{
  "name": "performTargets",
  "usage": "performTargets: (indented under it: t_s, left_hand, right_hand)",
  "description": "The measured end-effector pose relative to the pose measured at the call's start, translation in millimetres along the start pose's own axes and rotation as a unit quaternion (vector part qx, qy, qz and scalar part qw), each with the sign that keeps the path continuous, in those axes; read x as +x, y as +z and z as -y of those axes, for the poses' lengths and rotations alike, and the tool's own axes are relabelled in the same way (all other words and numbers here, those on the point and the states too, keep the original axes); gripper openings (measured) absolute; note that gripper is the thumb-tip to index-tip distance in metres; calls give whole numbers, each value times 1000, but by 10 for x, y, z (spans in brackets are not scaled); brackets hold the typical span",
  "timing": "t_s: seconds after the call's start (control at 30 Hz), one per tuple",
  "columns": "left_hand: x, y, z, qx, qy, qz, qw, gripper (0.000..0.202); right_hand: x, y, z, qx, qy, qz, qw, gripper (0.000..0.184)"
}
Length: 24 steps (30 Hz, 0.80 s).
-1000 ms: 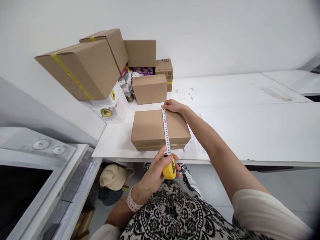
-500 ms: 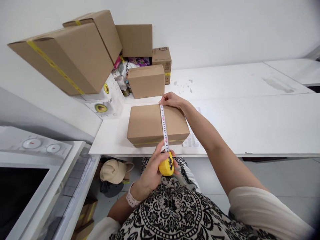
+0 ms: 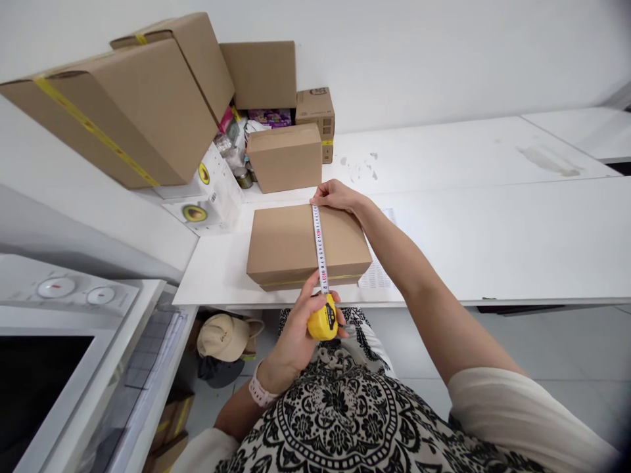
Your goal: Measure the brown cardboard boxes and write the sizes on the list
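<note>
A closed brown cardboard box (image 3: 283, 240) lies on the white table in front of me. Across its top, from the far edge to the near one, runs the white blade of a yellow tape measure (image 3: 323, 320). My left hand (image 3: 300, 322) is wrapped round the tape measure's case just off the table's front edge, its index finger by the blade at the box's near top edge. At the far edge my right hand (image 3: 335, 195) pinches the blade's end against the box. A printed sheet (image 3: 378, 272) sticks out from under the box's right side.
Behind stand a smaller cardboard box (image 3: 286, 157), a taped carton (image 3: 315, 112) and jars. Large boxes (image 3: 148, 105) are stacked on white avocado-print cartons (image 3: 197, 211) at left. A microwave (image 3: 59, 355) is at lower left; a beige cap (image 3: 223, 337) lies below the table.
My left hand and the tape measure's case have moved slightly closer to the box, so a little less blade shows. My right hand stays at the far edge.
</note>
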State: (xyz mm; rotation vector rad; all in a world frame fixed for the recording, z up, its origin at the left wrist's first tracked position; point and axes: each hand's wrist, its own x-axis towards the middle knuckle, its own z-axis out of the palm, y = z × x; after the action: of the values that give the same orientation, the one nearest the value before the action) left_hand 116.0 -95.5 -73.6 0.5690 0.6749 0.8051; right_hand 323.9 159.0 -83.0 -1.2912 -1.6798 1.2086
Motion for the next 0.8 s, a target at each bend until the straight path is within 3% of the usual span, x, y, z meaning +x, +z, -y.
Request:
performTargets:
  t_s: [0.8]
  left_hand:
    - [-2,-2,9,3,1,-3,1000,67]
  right_hand:
    - [-30,9,44,10,13,-1,1000,28]
